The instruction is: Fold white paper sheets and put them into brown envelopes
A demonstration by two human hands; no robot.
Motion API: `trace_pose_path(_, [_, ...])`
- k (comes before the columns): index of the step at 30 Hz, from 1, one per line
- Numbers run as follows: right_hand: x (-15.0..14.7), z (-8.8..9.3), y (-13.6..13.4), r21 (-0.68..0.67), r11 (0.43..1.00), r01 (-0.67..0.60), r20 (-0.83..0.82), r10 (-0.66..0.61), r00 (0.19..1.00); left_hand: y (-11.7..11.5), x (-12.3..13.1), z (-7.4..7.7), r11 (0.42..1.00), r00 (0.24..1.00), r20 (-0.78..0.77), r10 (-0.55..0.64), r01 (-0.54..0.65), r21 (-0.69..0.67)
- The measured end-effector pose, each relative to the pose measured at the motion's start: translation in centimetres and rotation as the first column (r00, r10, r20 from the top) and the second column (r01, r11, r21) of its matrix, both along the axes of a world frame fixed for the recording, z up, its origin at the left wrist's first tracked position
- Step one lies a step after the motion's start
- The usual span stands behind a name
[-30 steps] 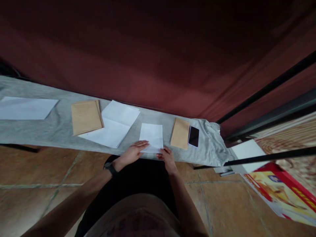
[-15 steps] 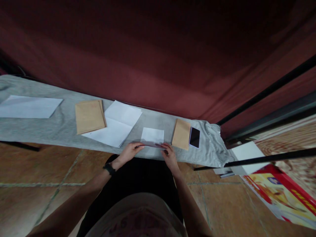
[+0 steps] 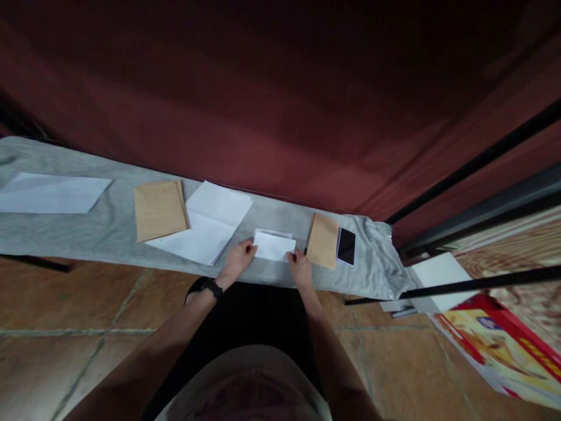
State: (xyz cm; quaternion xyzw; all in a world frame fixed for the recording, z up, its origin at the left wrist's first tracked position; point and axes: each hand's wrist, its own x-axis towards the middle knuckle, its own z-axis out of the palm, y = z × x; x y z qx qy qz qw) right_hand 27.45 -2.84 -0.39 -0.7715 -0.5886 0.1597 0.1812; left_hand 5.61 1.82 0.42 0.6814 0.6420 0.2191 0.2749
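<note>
Between my hands lies a white sheet of paper [image 3: 274,247], its far part folded over or resting on another layer whose edge shows behind it. My left hand [image 3: 239,258] pinches its left edge, thumb and fingers together. At the right edge, my right hand [image 3: 300,268] grips it in the same way. Just right of my right hand is a brown envelope [image 3: 323,240], with a dark-screened phone [image 3: 346,245] beside it. To the left, white sheets with a crease [image 3: 210,228] lie partly under a stack of brown envelopes [image 3: 160,209].
A grey cloth [image 3: 118,248] covers the long narrow table. Another white sheet [image 3: 55,193] lies at the far left. Behind stands a dark red wall [image 3: 263,134]. A black metal bar [image 3: 477,283] and a red and yellow box [image 3: 504,345] are at the right.
The paper in my hands was raised and seen edge-on; now it lies flatter, its face showing. Both hands have shifted slightly, the left one forward. The other things stay put.
</note>
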Motion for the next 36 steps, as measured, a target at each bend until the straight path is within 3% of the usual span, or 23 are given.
trace_pose_path(9, [-0.9, 0.5, 1.6, -0.078, 0.996, 0.049, 0.208, -0.031, 0.978, 1.0, 1.5, 1.7, 0.997, 0.947, -0.319, 0.029, -0.053, -0.064])
trace_pose_path(20, [-1.3, 0.2, 2.6, 0.054, 0.996, 0.065, 0.146, -0.072, 0.987, 1.8, 2.0, 1.4, 0.996, 0.940, -0.330, 0.081, -0.093, -0.019])
trace_pose_path(24, [-2.2, 0.4, 2.4, 0.144, 0.989, -0.041, 0.148, 0.019, 0.989, 2.1, 2.0, 1.1, 0.995, 0.933, -0.348, 0.089, -0.101, -0.018])
trace_pose_path(29, [-4.1, -0.7, 1.4, 0.219, 0.918, -0.330, 0.145, 0.304, 0.942, 2.2, 2.0, 0.6, 0.994, 0.936, -0.340, 0.091, -0.107, -0.029])
trace_pose_path(36, [-4.7, -2.8, 0.6, 0.156, 0.950, -0.270, 0.184, 0.240, 0.953, 1.8, 2.3, 0.5, 0.994, 0.937, -0.339, 0.089, -0.103, -0.024])
